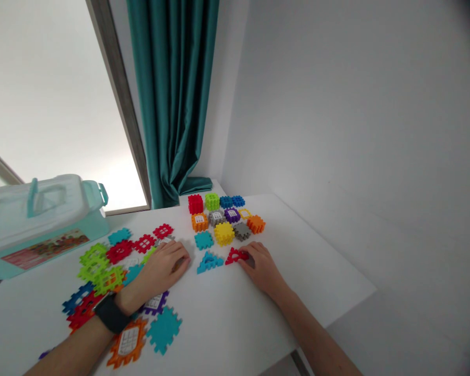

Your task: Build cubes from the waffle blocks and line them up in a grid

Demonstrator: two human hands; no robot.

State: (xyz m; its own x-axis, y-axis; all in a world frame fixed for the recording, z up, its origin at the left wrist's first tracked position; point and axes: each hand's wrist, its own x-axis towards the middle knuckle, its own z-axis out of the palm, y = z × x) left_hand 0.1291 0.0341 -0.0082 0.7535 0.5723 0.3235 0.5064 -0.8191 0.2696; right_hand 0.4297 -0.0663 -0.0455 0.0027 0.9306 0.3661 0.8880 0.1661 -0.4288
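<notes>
My right hand has its thumb and fingers closed on the right end of a red triangular toothed building piece, which lies on the white table. Left of that piece is a blue triangular piece, apart from both hands. My left hand, with a black watch on the wrist, rests over the right side of a loose spread of toothed pieces. Its fingers are curled, and anything inside them is hidden. Partly behind it are a grey piece and a light green piece.
Stacks sorted by colour stand at the back, among them red, yellow and orange. Loose pieces, such as a turquoise one, lie at the left. A lidded box stands far left, and a wall runs along the right.
</notes>
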